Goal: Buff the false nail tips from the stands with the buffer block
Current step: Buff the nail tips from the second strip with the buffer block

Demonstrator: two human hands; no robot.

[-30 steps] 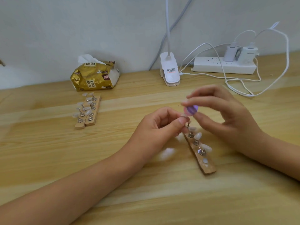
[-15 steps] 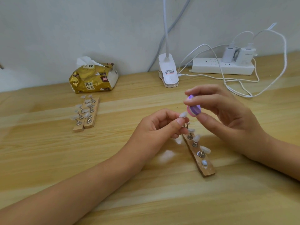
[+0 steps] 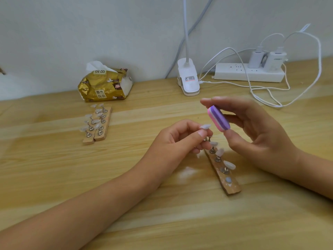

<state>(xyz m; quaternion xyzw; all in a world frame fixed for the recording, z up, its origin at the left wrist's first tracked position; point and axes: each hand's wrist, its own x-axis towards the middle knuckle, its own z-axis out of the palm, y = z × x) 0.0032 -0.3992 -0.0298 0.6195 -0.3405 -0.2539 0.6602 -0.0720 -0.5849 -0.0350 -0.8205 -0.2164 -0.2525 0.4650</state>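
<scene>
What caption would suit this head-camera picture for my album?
Left hand pinches a false nail tip beside the pink-and-purple buffer block held in the right hand, above a wooden stand of tips.

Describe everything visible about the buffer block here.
The buffer block is a small oblong with rounded ends, layered purple, white and pink, seemingly foam. The right hand pinches it end to end, fingertip above, thumb below, tilted in the air over the table. Its pink side is close beside the nail tip the left hand pinches; contact is unclear.
</scene>
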